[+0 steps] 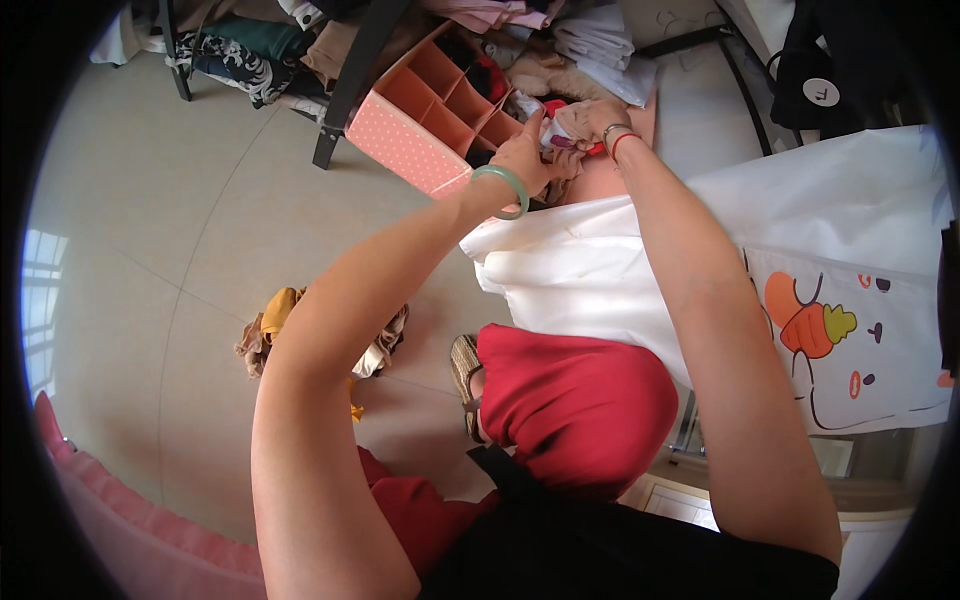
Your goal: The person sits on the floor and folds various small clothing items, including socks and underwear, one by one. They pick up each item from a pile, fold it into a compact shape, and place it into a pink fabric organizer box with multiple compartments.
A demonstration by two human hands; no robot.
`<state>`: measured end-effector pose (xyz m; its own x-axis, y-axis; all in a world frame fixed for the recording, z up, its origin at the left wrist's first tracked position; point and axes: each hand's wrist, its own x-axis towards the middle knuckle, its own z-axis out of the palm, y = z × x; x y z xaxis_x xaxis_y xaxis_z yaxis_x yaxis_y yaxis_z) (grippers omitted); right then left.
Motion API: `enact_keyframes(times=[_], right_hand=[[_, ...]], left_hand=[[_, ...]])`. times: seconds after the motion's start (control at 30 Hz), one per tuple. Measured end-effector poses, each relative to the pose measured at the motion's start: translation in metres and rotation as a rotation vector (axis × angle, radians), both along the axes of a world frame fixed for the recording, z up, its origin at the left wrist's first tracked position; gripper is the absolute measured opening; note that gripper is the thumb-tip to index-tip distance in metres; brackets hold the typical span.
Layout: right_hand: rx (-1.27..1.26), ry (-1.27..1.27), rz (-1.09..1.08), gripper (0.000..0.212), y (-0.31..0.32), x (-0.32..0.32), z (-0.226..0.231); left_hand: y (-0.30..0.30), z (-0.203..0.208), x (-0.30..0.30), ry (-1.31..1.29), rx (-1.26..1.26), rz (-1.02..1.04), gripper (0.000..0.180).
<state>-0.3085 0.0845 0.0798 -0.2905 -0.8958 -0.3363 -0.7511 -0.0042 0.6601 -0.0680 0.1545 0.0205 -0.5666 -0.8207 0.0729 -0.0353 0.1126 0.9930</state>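
A pink polka-dot storage box (405,148) with orange-pink compartments stands at the top middle; some compartments hold dark or red fabric and others look bare. At its right end my left hand (525,160), with a green bangle on the wrist, is closed on a small white cloth with purple and red patches (554,134). My right hand (592,122), wearing a bracelet and a red string, grips the cloth's other side. Exactly what garment it is, I cannot make out. Crumpled beige fabric (560,178) hangs just below my fingers.
Folded clothes (250,55) fill a black-legged rack (365,75). Clear-wrapped white garments (595,45) lie beyond the box. White cloth with a carrot print (815,325) drapes at right. A small clothes pile (275,320) sits on the tiled floor, left of my sandal (467,375).
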Motion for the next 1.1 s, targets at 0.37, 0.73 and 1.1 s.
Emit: enact_keyframes(times=[0.37, 0.73, 1.1], right_hand=[[-0.224, -1.302, -0.861, 0.026, 0.017, 0.094, 0.017], [-0.269, -1.143, -0.937, 0.057, 0.020, 0.093, 0.000], [-0.117, -0.818, -0.363, 0.026, 0.011, 0.080, -0.011]], left_hand=[[-0.037, -0.026, 0.001, -0.027, 0.136, 0.097, 0.075], [-0.036, -0.034, -0.003, -0.048, 0.163, 0.187, 0.056], [-0.041, -0.046, -0.012, 0.082, 0.106, 0.054, 0.066]])
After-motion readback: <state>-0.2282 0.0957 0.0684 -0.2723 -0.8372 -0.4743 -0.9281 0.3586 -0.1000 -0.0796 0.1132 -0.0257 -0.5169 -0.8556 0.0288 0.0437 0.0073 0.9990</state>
